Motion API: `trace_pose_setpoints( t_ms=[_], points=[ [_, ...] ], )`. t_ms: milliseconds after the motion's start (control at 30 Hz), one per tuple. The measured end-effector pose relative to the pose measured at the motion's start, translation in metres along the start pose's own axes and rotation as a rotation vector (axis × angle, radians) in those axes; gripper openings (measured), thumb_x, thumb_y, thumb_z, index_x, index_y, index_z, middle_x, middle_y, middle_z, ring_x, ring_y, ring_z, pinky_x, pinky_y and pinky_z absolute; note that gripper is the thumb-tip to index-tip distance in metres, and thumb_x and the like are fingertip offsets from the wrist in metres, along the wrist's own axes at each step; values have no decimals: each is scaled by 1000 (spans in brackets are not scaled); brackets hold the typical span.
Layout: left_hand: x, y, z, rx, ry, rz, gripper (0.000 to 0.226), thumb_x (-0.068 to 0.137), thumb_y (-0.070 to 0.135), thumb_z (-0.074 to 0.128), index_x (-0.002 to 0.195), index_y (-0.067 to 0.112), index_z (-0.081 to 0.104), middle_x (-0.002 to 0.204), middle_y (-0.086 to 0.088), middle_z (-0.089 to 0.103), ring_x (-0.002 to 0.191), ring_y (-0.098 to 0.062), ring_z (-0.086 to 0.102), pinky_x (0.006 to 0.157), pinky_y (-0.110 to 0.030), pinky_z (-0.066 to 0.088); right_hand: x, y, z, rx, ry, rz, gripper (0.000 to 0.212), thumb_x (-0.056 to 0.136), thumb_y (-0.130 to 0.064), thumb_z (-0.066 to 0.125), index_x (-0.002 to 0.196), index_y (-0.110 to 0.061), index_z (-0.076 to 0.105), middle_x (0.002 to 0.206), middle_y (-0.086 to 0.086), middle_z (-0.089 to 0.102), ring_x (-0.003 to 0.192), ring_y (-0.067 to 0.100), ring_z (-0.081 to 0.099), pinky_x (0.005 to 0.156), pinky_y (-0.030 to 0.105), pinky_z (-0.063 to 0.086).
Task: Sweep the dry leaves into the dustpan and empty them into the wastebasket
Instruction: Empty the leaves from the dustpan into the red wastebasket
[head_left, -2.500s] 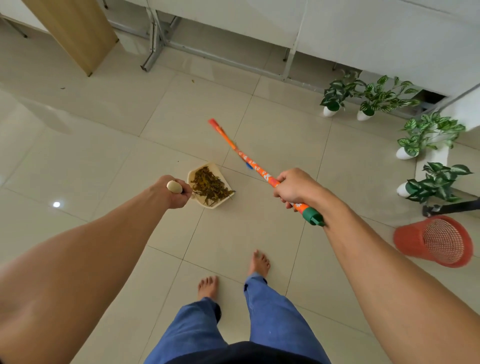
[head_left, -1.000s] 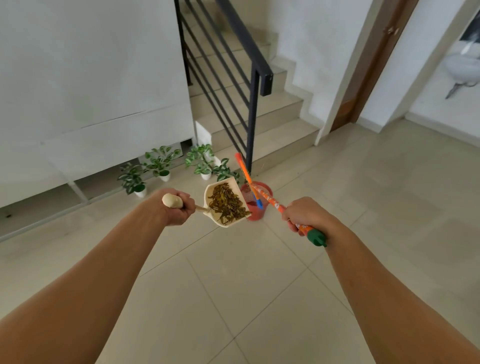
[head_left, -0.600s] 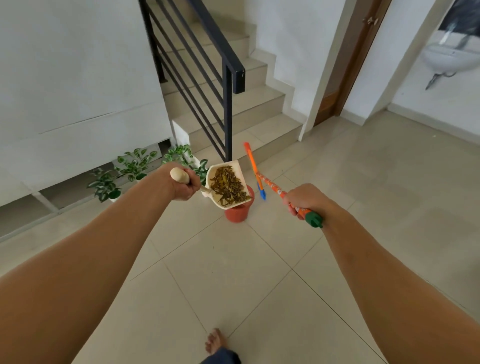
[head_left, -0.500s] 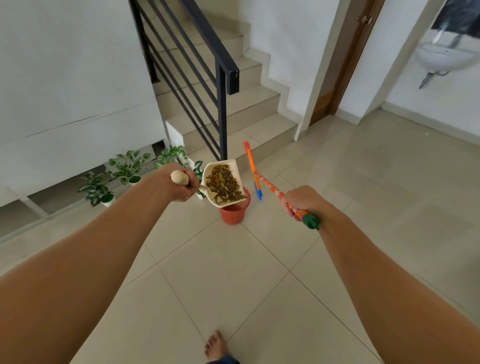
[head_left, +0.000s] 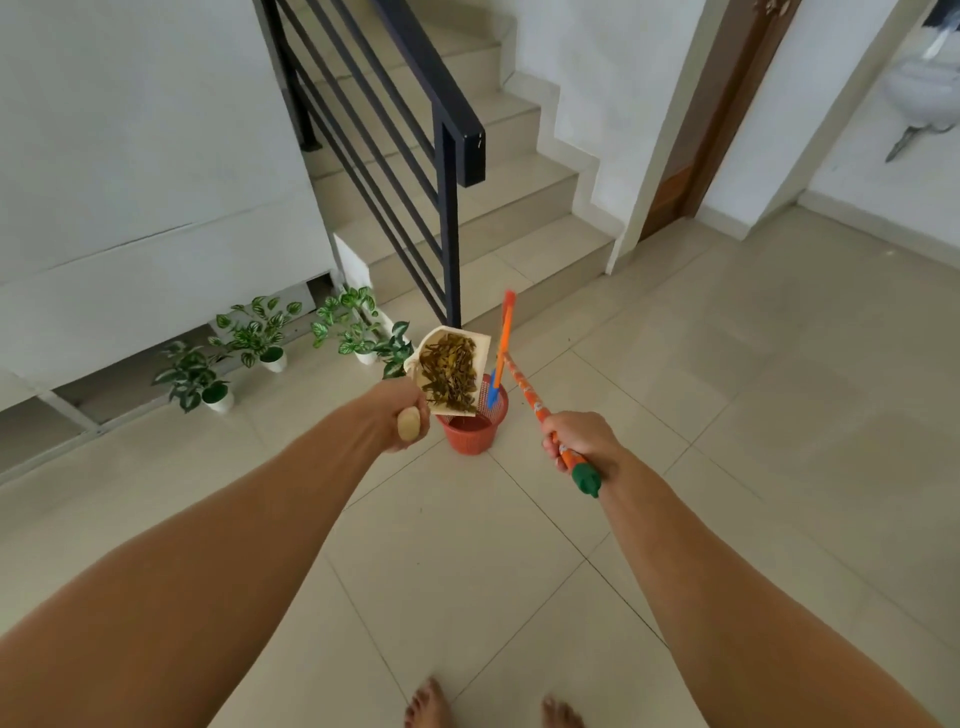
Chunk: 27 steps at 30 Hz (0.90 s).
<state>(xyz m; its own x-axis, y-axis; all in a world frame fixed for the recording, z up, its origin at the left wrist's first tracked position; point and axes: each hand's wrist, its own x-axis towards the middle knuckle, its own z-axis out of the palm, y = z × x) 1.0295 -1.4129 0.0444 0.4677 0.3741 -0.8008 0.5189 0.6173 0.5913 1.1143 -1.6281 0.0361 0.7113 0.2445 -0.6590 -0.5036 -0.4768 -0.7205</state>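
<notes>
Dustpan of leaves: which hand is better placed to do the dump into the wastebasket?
Left. The left hand grips the handle of the dustpan, loaded with dry leaves, held over the red wastebasket. The right hand is occupied holding the broom.

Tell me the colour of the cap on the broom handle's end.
Green, seen in the head view: the cap sits just behind the right hand.
</notes>
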Motion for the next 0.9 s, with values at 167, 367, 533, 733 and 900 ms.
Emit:
trace_pose_setpoints(
  t_ms=[167,367,533,733,900],
  points=[
    [11,-14,26,64,37,51,20,100,-2,35,90,9,48,63,-3,44,31,-4,39,38,-10,38,16,-13,-11,22,-52,-8,19,80,2,52,63,-5,52,52,8,51,31,11,43,33,15,37],
    [22,-28,49,168,92,91,23,100,0,35,83,7,48,40,0,44,29,-6,37,40,-11,35,27,-20,-39,139,-99,1,8,86,4,50,87,1,56,56,8,47,40,11,42,31,16,34],
    [29,-35,68,250,106,116,15,99,1,40,86,4,47,60,-5,44,46,-12,38,48,-19,35,28,-25,-60,211,-137,1,14,85,5,48,96,3,57,58,9,48,40,10,43,31,16,35],
    [35,-37,85,330,161,135,14,97,2,41,85,3,49,61,-7,47,47,-13,40,48,-22,35,30,-26,-76,238,-188,17,21,88,3,48,105,3,58,62,6,47,44,8,44,33,16,37],
    [32,-39,94,374,192,146,14,94,0,40,85,2,51,60,-8,49,44,-15,42,45,-20,36,36,-23,-87,252,-217,26,23,87,2,50,107,3,61,61,4,49,41,6,45,33,15,38]
  ],
)
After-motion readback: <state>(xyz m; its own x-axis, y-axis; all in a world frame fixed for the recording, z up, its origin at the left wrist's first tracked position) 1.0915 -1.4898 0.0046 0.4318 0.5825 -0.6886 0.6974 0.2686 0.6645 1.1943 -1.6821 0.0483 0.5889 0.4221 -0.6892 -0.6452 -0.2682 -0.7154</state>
